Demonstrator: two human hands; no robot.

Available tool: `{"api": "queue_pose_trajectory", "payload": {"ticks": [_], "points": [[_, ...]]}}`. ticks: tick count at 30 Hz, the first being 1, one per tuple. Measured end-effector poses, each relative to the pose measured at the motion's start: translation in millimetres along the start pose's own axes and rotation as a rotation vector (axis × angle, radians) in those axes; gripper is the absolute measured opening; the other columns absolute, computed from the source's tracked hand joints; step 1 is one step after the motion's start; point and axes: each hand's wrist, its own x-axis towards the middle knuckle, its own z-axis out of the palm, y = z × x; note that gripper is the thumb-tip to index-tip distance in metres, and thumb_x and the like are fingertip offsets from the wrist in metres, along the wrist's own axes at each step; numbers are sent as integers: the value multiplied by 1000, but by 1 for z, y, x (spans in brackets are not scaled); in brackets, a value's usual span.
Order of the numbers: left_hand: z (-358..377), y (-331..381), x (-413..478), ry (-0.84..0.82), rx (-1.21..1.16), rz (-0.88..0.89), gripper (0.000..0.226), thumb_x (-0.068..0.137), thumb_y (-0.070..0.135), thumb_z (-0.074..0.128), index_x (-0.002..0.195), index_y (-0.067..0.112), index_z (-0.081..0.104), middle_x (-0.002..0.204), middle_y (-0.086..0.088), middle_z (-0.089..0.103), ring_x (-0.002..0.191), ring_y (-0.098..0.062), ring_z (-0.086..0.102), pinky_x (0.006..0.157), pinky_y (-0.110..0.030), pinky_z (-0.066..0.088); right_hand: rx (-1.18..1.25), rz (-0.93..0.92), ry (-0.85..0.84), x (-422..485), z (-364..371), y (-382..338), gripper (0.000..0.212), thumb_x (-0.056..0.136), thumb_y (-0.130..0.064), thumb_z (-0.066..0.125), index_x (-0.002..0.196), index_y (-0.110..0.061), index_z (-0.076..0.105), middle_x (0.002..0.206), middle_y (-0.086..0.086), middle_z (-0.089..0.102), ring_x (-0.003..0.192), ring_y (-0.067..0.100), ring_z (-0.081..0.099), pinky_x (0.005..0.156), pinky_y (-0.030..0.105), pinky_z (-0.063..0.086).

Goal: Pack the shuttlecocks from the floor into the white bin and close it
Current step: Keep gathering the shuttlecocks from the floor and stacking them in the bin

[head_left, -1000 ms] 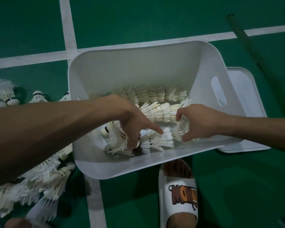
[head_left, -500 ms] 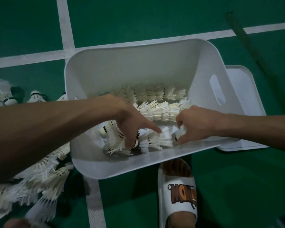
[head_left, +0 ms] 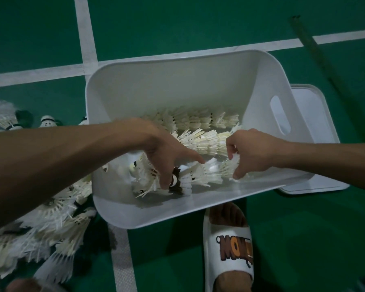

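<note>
The white bin (head_left: 177, 85) stands open on the green floor, tilted toward me. Rows of nested white shuttlecocks (head_left: 200, 142) lie inside it. My left hand (head_left: 167, 150) reaches into the bin and holds the left end of the nearest row of shuttlecocks (head_left: 198, 173), thumb and index finger spread around it. My right hand (head_left: 251, 152) pinches the right end of that same row between thumb and curled fingers. The bin's white lid (head_left: 308, 106) lies flat on the floor behind the bin's right side.
A pile of loose shuttlecocks (head_left: 51, 228) covers the floor left of the bin, with a few more (head_left: 4, 116) farther back. My foot in a white slipper (head_left: 230, 245) stands just below the bin. White court lines (head_left: 86, 39) cross the floor.
My right hand has shifted a little left and lower, pushing its end of the near row into the bin. My left hand has stayed on the row's left end.
</note>
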Motion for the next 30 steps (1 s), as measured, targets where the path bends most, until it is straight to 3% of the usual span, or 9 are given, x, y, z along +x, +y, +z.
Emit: {"api": "queue_pose_trajectory", "payload": {"ticks": [3, 7, 12, 16, 20, 22, 24, 27, 30], "points": [[-4, -3, 1, 24, 75, 5, 99, 81, 11, 73, 150, 35, 6, 136, -1, 48, 84, 1, 39, 54, -3, 33, 150, 20, -5, -1, 12, -4, 42, 58, -25, 89, 89, -20, 60, 89, -3, 56, 70, 10, 52, 59, 25, 46], [-6, -4, 0, 48, 135, 5, 88, 79, 21, 75, 147, 36, 21, 90, 22, 44, 69, 4, 39, 61, -13, 33, 307, 36, -58, 4, 19, -8, 42, 60, -18, 88, 88, -24, 58, 102, 0, 58, 87, 18, 60, 68, 30, 52], [-10, -13, 3, 98, 147, 38, 68, 74, 24, 79, 134, 32, 46, 109, 4, 63, 77, 2, 53, 63, -18, 39, 82, 7, -240, 1, 4, -9, 51, 68, -21, 83, 107, -24, 51, 95, -2, 53, 78, 13, 52, 59, 25, 43], [-13, -12, 3, 143, 83, 107, 59, 76, 21, 77, 129, 29, 53, 102, 8, 60, 84, -3, 55, 64, -18, 39, -18, -43, -140, 2, 16, -4, 39, 69, -13, 80, 94, -24, 52, 102, 0, 56, 90, 19, 54, 67, 27, 43], [-13, -7, 5, 256, -4, 189, 50, 80, 21, 72, 126, 30, 56, 102, 12, 58, 77, 9, 52, 63, -12, 36, 47, -79, -90, 8, 27, -2, 39, 69, -21, 82, 92, -25, 51, 98, -3, 54, 92, 18, 53, 70, 28, 43], [-13, -5, 8, 331, -55, 252, 42, 80, 18, 73, 120, 25, 61, 101, 11, 63, 71, 13, 54, 63, -6, 39, 125, -74, -92, 9, 22, 3, 42, 67, -18, 82, 95, -24, 51, 99, -3, 55, 93, 20, 57, 71, 30, 47], [-14, -3, 12, 403, -136, 280, 33, 78, 17, 75, 108, 24, 63, 101, 6, 66, 77, 5, 59, 69, -12, 45, 246, -49, -119, 7, 13, 12, 45, 65, -14, 83, 96, -24, 52, 100, 1, 60, 93, 25, 65, 73, 38, 56], [-13, 1, 18, 541, -252, 279, 29, 72, 21, 80, 90, 22, 58, 91, 5, 64, 76, -10, 60, 68, -27, 48, 449, -14, -138, -5, -3, 23, 45, 66, -10, 85, 96, -21, 55, 100, 4, 64, 89, 24, 69, 65, 29, 58], [-14, 7, 23, 686, -355, 270, 31, 70, 28, 82, 84, 21, 55, 82, 7, 61, 68, -9, 55, 59, -23, 44, 755, -32, -162, -18, -12, 28, 51, 62, -8, 87, 103, -17, 57, 104, 8, 66, 89, 22, 69, 71, 27, 58]]}}
